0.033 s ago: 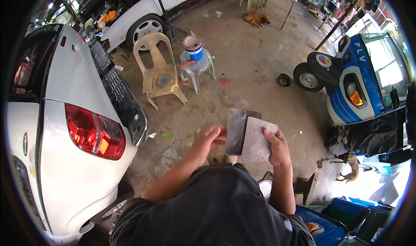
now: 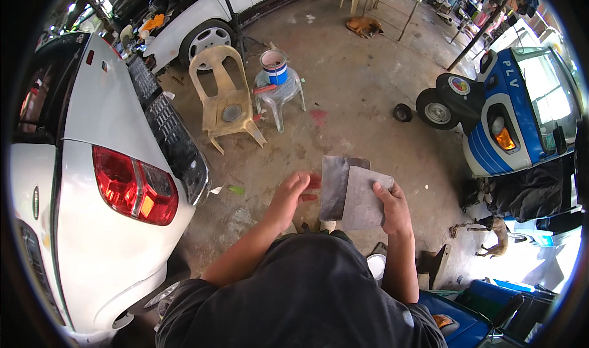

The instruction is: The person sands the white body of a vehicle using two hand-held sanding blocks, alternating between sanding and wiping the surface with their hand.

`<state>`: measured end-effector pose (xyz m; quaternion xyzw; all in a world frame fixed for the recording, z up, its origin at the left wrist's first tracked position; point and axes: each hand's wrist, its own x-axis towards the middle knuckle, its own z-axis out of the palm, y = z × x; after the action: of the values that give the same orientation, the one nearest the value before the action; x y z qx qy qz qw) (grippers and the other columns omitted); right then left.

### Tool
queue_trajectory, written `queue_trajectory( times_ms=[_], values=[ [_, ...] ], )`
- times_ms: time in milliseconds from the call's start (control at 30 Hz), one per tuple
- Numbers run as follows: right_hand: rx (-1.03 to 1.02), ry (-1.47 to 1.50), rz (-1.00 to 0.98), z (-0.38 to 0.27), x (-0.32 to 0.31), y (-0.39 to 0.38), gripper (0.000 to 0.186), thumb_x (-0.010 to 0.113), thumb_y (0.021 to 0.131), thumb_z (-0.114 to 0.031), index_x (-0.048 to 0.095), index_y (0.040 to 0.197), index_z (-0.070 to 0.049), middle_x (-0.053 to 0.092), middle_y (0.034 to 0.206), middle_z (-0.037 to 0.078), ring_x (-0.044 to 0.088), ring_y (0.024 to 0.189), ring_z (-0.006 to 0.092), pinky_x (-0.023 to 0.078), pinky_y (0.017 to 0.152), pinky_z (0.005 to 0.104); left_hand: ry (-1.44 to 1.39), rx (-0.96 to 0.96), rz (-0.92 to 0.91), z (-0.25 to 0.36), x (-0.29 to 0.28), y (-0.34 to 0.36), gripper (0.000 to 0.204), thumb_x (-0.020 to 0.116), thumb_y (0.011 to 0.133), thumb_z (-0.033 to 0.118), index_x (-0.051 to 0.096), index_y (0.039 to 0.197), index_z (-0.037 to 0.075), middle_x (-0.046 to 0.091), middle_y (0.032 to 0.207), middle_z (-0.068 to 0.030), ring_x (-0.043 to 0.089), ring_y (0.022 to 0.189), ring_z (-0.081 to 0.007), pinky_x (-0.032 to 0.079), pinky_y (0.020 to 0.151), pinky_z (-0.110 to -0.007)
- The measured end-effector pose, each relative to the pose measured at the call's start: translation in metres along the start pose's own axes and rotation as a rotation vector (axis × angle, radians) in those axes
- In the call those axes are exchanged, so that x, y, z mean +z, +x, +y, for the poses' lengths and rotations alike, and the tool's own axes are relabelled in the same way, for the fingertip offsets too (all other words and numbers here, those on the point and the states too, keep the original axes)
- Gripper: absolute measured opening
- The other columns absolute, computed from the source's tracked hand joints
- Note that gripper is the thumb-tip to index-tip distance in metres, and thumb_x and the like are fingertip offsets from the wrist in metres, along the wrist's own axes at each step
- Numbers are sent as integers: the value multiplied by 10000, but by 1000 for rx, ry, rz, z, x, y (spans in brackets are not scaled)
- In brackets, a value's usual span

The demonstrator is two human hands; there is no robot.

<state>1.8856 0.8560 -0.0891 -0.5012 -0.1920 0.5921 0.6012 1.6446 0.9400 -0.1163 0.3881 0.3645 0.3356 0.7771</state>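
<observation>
My right hand (image 2: 396, 210) grips a light grey flat rectangular plate (image 2: 363, 199) at its right edge, thumb on top and the other fingers hidden beneath. Partly behind that plate lies a darker grey flat plate (image 2: 334, 185), tilted a little differently and overlapped along its right side. What the plates are made of I cannot tell. Just left of the dark plate is my left hand (image 2: 290, 198), its fingers apart and slightly blurred, with a reddish tint on the fingertips. A narrow gap separates it from the plate.
A tan plastic chair (image 2: 228, 112) and a small stool (image 2: 283, 92) bearing a blue-and-white can (image 2: 273, 67) stand ahead. A white vehicle (image 2: 92, 182) flanks me on the left, a blue-and-white vehicle (image 2: 521, 112) on the right. One dog (image 2: 364, 26) lies far ahead; another (image 2: 498, 236) is at right.
My left hand has drawn slightly left, away from the dark plate. The plates and my right hand stay almost where they were.
</observation>
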Motion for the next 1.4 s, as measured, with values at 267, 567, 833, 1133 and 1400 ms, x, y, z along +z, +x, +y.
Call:
queue_trajectory(
  times_ms=[267, 567, 833, 1133, 1400],
  values=[
    [10, -205, -46, 4, 11, -7, 284, 665, 949, -215, 639, 1119, 10, 696, 989, 60, 642, 875, 129, 515, 782, 285, 72, -28, -45, -2, -11, 17, 220, 593, 994, 279, 661, 1060, 80, 648, 961, 33, 593, 889, -75, 468, 867, -278],
    [-35, -138, 45, 8, 6, -2, 291, 659, 949, -197, 630, 1145, 16, 696, 1013, 71, 651, 886, 147, 526, 796, 308, 254, -46, -39, -5, -7, 13, 214, 606, 986, 260, 686, 972, 61, 628, 874, 44, 566, 840, -57, 459, 819, -238],
    [-85, -79, 109, 2, -3, 4, 260, 672, 936, -199, 647, 1120, -17, 695, 1013, 54, 651, 880, 143, 526, 787, 307, 421, 89, -7, 4, -1, 14, 290, 565, 1005, 260, 690, 983, -1, 682, 999, -49, 617, 932, -107, 474, 886, -285],
    [-221, -67, 243, -17, -28, 2, 249, 663, 942, -199, 647, 1116, -22, 695, 1030, 49, 649, 923, 141, 513, 825, 307, 692, 368, 96, -14, -29, 29, 283, 564, 874, -51, 662, 1128, 23, 371, 1529, -122, 491, 1300, -205, 368, 1101, -348],
    [-249, -41, 256, -21, -34, 0, 245, 655, 948, -200, 646, 1114, -20, 697, 1031, 58, 650, 930, 143, 511, 827, 300, 531, 258, 35, 0, -15, 27, 269, 588, 888, -30, 647, 1140, 44, 331, 1551, -95, 404, 1372, -198, 356, 1113, -351]
  ],
)
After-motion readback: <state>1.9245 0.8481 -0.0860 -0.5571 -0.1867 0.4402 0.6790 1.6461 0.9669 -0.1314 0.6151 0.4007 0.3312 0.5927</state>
